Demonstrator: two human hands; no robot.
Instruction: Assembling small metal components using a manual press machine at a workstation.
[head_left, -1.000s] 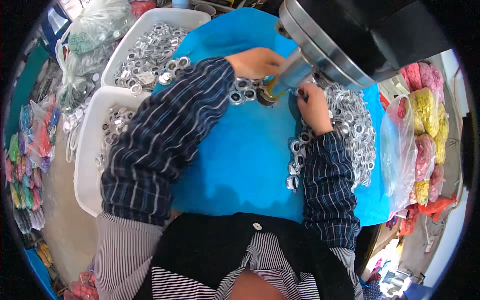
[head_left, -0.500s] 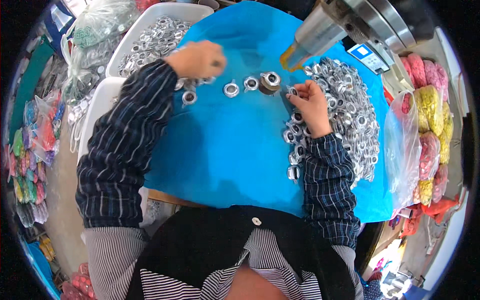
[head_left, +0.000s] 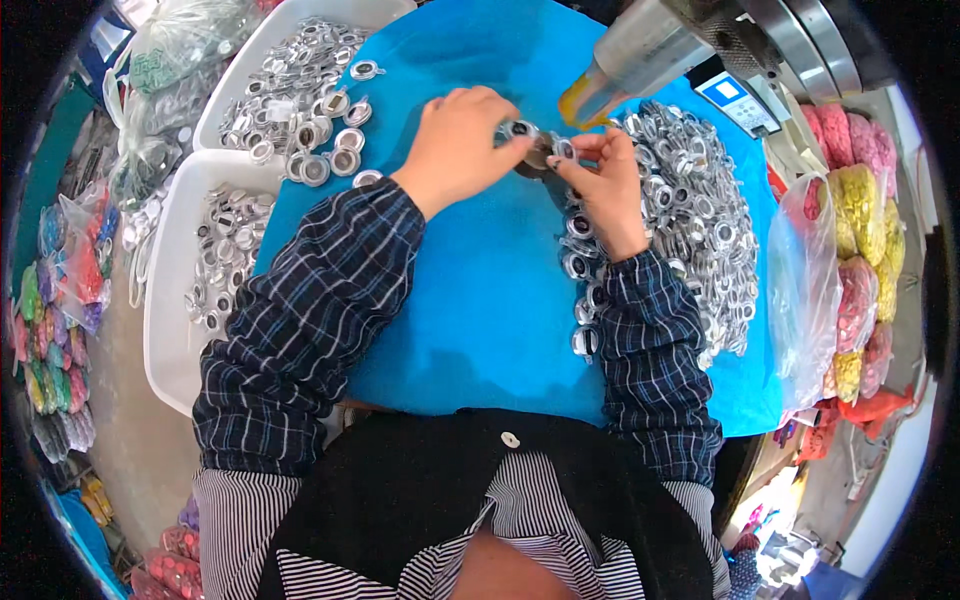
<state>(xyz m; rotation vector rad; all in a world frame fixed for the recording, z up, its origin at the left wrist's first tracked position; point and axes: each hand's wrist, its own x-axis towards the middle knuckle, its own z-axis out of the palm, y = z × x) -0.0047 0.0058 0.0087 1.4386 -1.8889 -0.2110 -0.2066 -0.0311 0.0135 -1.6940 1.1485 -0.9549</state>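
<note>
Over the blue cloth [head_left: 455, 290], my left hand [head_left: 455, 145] pinches a small round silver piece [head_left: 521, 129] with a dark centre between thumb and forefinger. It is just above a small brownish round block [head_left: 537, 156]. From the right, my right hand [head_left: 605, 185] closes its thumb and fingers on another round silver piece [head_left: 564, 149], close beside the block. Each piece looks like a ring with a small tab. Beside my right hand spreads a big heap of such pieces [head_left: 700, 220]. My fingers partly hide the block's top.
A machine head [head_left: 645, 55] with a yellowish tip hangs just beyond my right hand; a small control panel [head_left: 735, 100] is beside it. Two white bins [head_left: 165, 340] of silver pieces stand left, with loose pieces [head_left: 345, 160] at the cloth's edge. Bagged coloured goods [head_left: 860, 220] lie right.
My left hand has come right from the loose pieces at the left to the block. My right hand has moved slightly up and left toward it, still holding a piece.
</note>
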